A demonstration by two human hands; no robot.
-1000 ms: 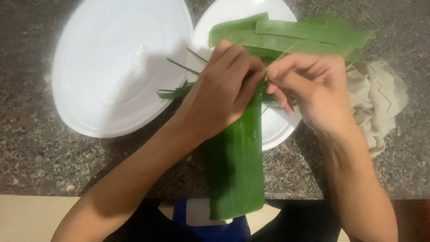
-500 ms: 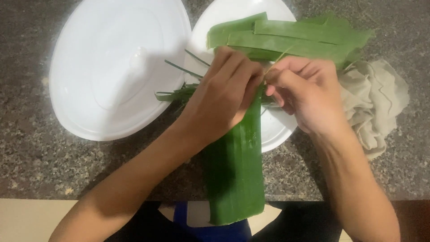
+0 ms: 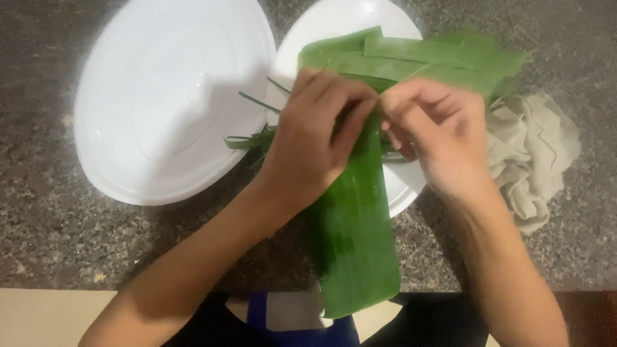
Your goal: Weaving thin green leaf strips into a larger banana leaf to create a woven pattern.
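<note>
Green banana leaf strip ran from the white plate down past the counter edge toward me. I had my left hand clenched over its upper end, and my right hand pinching the leaf just beside it. More cut leaves lay across the plate. A white lid sat left of the plate, a crumpled cloth right of it.
</note>
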